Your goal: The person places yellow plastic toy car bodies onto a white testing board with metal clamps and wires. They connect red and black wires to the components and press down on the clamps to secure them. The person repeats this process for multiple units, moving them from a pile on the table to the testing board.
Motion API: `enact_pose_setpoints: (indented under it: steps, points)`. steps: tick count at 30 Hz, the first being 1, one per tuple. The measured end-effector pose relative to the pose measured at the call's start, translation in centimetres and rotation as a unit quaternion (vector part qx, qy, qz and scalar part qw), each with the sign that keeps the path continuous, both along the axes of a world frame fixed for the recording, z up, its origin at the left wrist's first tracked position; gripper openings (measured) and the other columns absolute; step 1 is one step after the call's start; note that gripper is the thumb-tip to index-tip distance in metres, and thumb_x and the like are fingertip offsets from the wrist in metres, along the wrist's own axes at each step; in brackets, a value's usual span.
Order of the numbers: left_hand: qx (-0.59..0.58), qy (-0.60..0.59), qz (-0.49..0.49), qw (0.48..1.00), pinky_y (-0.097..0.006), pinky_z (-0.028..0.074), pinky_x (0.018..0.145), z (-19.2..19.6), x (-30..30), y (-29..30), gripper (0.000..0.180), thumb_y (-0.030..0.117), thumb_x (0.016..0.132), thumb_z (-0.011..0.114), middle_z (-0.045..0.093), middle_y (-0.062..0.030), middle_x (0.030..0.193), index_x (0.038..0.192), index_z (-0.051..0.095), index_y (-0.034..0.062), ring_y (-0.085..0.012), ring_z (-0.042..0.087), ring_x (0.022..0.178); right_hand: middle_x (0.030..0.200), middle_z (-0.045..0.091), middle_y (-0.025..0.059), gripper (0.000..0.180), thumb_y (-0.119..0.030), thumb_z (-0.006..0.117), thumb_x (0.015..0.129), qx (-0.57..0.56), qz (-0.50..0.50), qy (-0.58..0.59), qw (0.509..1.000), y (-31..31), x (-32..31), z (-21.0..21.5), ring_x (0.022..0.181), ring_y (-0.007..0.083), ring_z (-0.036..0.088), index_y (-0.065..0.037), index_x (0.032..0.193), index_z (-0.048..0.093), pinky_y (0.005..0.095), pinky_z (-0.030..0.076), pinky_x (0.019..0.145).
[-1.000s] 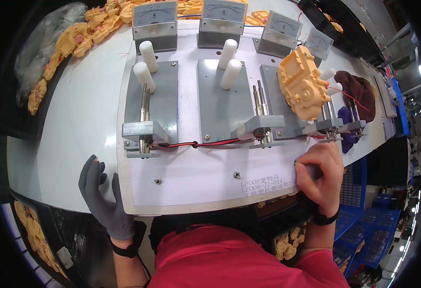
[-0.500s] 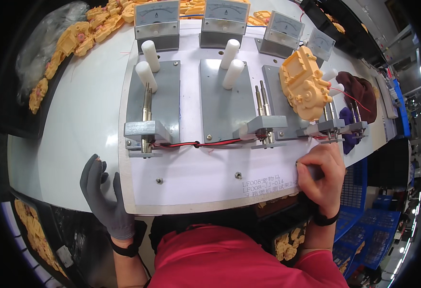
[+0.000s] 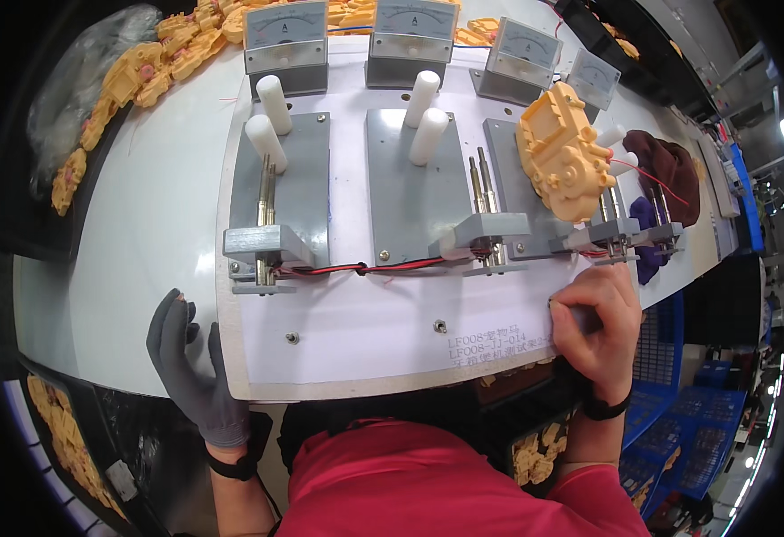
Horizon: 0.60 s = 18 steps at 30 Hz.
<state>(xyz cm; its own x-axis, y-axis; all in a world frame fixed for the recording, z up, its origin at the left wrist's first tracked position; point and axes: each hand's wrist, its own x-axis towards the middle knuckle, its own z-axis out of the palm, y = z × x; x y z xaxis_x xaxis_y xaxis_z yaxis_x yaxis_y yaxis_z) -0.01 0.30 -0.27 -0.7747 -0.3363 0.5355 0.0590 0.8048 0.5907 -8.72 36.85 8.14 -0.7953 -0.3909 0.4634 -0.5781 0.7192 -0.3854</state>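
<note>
My left hand [image 3: 186, 371], in a grey glove with bare fingertips, rests at the table's front edge beside the white board [image 3: 347, 362]. Its fingers and thumb are apart and hold nothing. At the board's front right my bare right hand [image 3: 599, 322] is curled, thumb against the bent fingers; whatever they may grip is hidden. Just beyond that hand, a yellow plastic gearbox housing [image 3: 560, 166] with a thin red wire sits tilted on the third test stand [image 3: 510, 170]. Two more grey stands, the left [image 3: 307, 192] and the middle [image 3: 410, 201], carry white pegs and metal probe pins but no housing.
Analogue ammeters [image 3: 286, 40] line the back of the board. Small toggle switches [image 3: 292, 338] stand at its front, and red and black wires [image 3: 365, 268] cross it. More yellow housings [image 3: 132, 76] lie at the back left. A dark cloth [image 3: 669, 174] and blue crates [image 3: 691, 430] are at right.
The board and stands appear slightly further left in the picture. Both hands keep nearly the same pose, and the yellow gearbox housing stays on its stand.
</note>
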Motion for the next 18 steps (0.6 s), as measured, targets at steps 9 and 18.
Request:
enact_pose_setpoints:
  steps: [9,18]
  points:
    - [0.004,-0.008,0.002,1.0,-0.036,0.047,0.091,0.13,-0.02,-0.1,0.048,0.001,0.09,0.062,0.053,-0.0137,0.138,0.137,0.052,0.0034,-0.0241,0.058,0.114,0.078,0.061,0.004,0.018,-0.003,0.076,0.068,-0.003,0.002,-0.001,1.0,-0.01,-0.04,-0.03,0.076,0.0253,0.056,-0.009,0.08,0.065,0.0366,0.041,0.072]
    - [0.011,-0.014,-0.001,1.0,-0.036,0.046,0.091,0.23,-0.09,-0.27,0.051,0.003,0.089,0.064,0.053,-0.014,0.139,0.139,0.051,0.0035,-0.0249,0.058,0.114,0.078,0.061,0.0041,0.018,-0.002,0.076,0.068,0.003,0.005,-0.007,1.0,-0.11,-0.07,0.0,0.077,0.0251,0.056,-0.009,0.08,0.065,0.0371,0.041,0.073]
